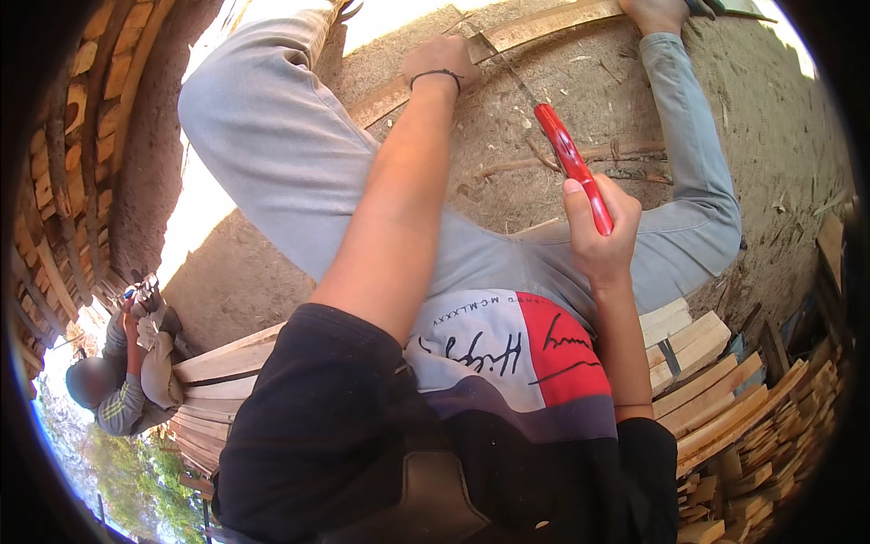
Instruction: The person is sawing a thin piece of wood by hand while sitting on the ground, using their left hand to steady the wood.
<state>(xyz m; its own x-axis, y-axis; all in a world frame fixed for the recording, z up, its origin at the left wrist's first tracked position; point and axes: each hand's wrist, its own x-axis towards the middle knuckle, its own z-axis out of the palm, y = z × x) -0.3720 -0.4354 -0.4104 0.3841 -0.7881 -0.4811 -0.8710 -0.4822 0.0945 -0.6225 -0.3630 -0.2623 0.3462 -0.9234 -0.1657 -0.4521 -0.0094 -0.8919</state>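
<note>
My left hand (441, 59), with a black band at the wrist, presses down on a long pale wooden plank (544, 23) that lies across the dirt at the top of the view. My right hand (598, 231) is closed around the red handle of a hand saw (566, 154). Its thin blade runs up and to the left toward the plank, close to my left hand. My legs in grey trousers bend to either side, and one foot (654, 11) rests on the plank at the far right.
Sandy dirt ground (580, 100) with twigs lies under the plank. Cut wooden slats are stacked at lower left (227, 363) and lower right (707, 381). A curved brick wall (82, 136) rises at left. Another person (118, 372) crouches at lower left.
</note>
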